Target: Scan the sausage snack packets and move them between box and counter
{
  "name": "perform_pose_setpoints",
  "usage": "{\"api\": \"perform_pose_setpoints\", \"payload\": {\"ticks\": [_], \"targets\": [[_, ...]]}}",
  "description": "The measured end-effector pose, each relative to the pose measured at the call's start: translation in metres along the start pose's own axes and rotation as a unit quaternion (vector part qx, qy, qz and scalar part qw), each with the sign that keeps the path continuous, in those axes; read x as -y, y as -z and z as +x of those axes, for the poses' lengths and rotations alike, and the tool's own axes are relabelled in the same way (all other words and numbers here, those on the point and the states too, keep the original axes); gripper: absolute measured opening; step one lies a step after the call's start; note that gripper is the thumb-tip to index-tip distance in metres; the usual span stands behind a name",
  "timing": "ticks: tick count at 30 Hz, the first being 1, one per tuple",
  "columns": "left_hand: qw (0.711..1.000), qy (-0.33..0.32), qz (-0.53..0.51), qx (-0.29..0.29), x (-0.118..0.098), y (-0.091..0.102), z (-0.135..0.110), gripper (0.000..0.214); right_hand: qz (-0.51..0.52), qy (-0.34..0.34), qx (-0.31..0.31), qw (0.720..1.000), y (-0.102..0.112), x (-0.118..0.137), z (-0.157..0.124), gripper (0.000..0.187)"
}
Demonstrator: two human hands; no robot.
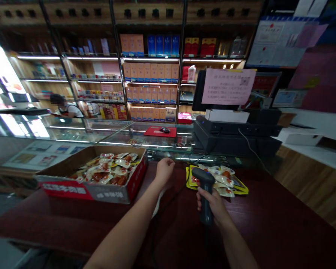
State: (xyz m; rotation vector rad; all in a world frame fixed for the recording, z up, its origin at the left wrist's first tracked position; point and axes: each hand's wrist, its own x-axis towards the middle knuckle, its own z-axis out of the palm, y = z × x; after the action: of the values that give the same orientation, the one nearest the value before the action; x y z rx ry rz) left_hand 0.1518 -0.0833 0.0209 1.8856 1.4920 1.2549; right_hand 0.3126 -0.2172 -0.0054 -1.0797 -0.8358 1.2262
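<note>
My right hand (217, 205) is wrapped round the handle of a dark grey barcode scanner (206, 215), held upright over the table. Right behind the scanner head lies a pile of small clear snack packets (225, 177) on yellow-edged packs (242, 188), partly hidden by the scanner. Between that pile and an open cardboard box (110, 194), my left hand (165, 171) hovers with its fingers curled closed; whatever they may hold is hidden. Many vacuum-sealed snack packets (120, 170) with reddish-brown contents fill the box. A white strip (157, 204) shows beside my left forearm.
A dark red table (173, 231) bears these things. Beyond it runs a glass counter (117, 140) with a mouse (164, 130) on a red pad (153, 131). A monitor with a pink notice (226, 87) stands back right. At far left a person (71, 108) is near shelves.
</note>
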Motion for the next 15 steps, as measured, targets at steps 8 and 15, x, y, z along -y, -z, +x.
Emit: {"api": "perform_pose_setpoints", "payload": {"ticks": [8,15], "targets": [[0.952,0.083,0.286,-0.075,0.049,0.143,0.031,0.034,-0.020,-0.020,0.090,0.996,-0.063,-0.011,0.008,0.044],[0.910,0.194,0.366,-0.025,0.108,0.201,0.053,0.036,-0.031,-0.024,0.084,0.996,-0.070,-0.027,0.016,0.042]]}}
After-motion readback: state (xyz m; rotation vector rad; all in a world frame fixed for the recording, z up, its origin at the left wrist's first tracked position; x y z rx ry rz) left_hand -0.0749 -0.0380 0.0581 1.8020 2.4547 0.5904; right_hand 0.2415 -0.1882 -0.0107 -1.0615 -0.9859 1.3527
